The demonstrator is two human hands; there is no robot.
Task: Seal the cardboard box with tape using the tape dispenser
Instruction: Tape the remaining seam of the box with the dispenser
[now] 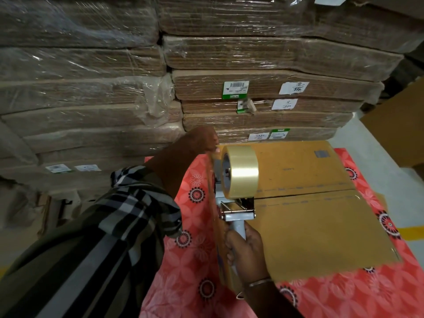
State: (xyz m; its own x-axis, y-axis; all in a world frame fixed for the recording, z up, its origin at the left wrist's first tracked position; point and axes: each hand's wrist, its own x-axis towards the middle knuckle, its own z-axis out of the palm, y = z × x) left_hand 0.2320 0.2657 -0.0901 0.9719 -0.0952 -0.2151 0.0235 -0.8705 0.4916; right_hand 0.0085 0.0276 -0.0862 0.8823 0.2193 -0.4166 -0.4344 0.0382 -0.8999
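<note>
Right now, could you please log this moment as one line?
right hand: grips tape dispenser handle | left hand: pinches pulled tape end | cardboard box: seam untaped

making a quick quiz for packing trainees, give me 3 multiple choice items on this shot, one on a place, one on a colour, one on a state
1. Where does the cardboard box lie?
A. on a flowered cloth
B. on a metal shelf
C. on top of the wrapped stacks

2. What colour is the cloth?
A. blue
B. red-pink
C. green

3. How is the box's centre seam?
A. covered with tape
B. flaps standing up
C. flaps shut, not yet taped

Key:
1 A, patterned cloth shows around the box.
2 B, red-pink with dark round flowers.
3 C, the bare slit runs between flat flaps, while the right hand holds the tape dispenser at its near end and the left hand pinches the pulled tape.
</note>
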